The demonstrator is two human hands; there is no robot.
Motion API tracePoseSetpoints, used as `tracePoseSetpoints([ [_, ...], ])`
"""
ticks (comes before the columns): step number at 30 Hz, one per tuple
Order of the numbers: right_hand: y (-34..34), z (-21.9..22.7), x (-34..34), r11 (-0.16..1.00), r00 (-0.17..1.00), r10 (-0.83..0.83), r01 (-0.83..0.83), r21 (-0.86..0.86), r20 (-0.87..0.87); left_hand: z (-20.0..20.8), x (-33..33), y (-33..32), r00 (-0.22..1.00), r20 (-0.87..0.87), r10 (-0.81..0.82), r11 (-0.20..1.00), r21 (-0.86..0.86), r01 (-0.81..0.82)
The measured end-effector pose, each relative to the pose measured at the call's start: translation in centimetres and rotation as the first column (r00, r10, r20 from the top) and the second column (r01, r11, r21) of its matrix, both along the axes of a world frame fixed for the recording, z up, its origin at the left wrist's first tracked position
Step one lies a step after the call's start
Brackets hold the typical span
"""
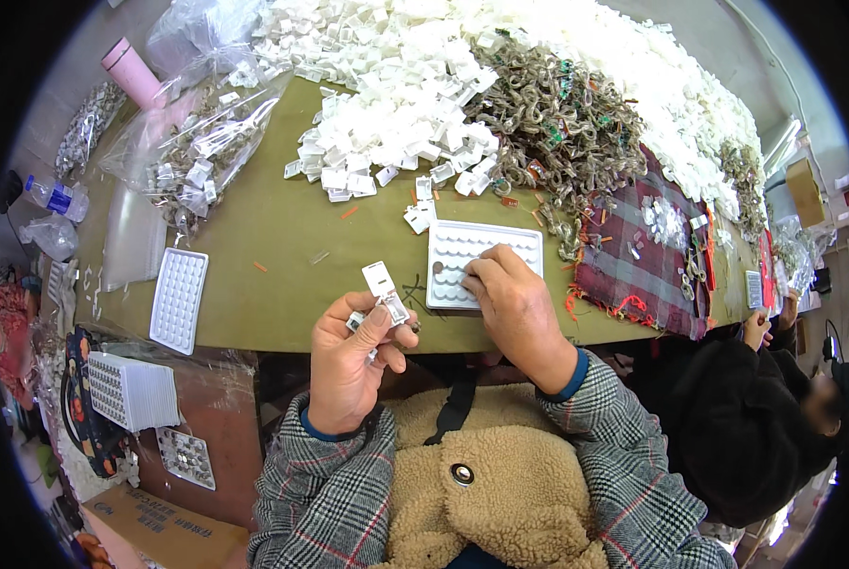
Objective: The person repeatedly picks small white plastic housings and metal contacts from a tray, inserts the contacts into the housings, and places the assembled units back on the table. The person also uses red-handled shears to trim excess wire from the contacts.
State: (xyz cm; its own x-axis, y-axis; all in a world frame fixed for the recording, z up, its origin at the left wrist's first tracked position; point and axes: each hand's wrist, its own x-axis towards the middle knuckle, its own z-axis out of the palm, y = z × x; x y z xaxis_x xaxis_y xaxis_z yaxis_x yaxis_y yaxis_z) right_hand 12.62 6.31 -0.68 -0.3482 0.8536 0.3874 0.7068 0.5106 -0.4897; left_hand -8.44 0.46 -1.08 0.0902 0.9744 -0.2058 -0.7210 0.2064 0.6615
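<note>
Dimpled white tray (500, 242) under right hand (512, 302) — one dark piece (438, 268) inside

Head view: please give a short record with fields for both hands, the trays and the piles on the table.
left hand: holds a small white clip up at the table edge
right hand: fingertips rest on the white tray
white tray: lies flat on the green table, with rows of round wells
second tray: lies to the left, apart from both hands
white pile: loose white pieces, far side of the table
metal pile: tangled metal parts beside the white pile
other person: at the right, in dark clothes
</note>
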Motion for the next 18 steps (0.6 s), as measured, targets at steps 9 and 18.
tracePoseSetpoints([
  [9,1.0,1.0,0.4,0.99,0.993,0.119,-0.116,-0.077,0.027,-0.6,-0.2,0.9,1.0,0.013,0.013,0.999,-0.031,-0.013],
  [18,0.4,0.9,2.0,0.997,0.985,0.067,-0.074,-0.035,-0.157,-0.7,0.0,1.1,1.0,-0.009,0.023,0.999,-0.025,-0.023],
])
